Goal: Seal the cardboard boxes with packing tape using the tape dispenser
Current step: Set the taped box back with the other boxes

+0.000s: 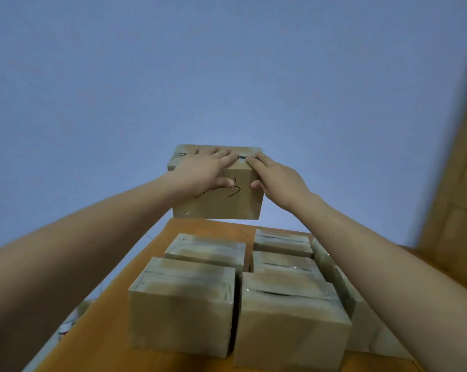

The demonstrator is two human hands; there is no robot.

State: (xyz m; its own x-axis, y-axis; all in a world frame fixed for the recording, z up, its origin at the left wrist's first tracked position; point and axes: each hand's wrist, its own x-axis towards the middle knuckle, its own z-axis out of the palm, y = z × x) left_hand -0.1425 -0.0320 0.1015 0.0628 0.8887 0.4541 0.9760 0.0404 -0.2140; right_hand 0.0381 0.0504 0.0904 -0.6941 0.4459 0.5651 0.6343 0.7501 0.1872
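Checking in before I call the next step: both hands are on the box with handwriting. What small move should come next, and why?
Probably lower the held box onto the bare table strip behind the rows of boxes. The left hand and right hand grip its top edge, it seems to hang above the table, and no dispenser is in view.

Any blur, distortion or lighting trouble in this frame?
Head view: dim, bluish light, no harsh glare; wide-angle lens stretches both forearms near the edges; the held brown cardboard box with black scribble is fairly sharp between left hand and right hand; the taped brown boxes on the orange wooden table look smeared.
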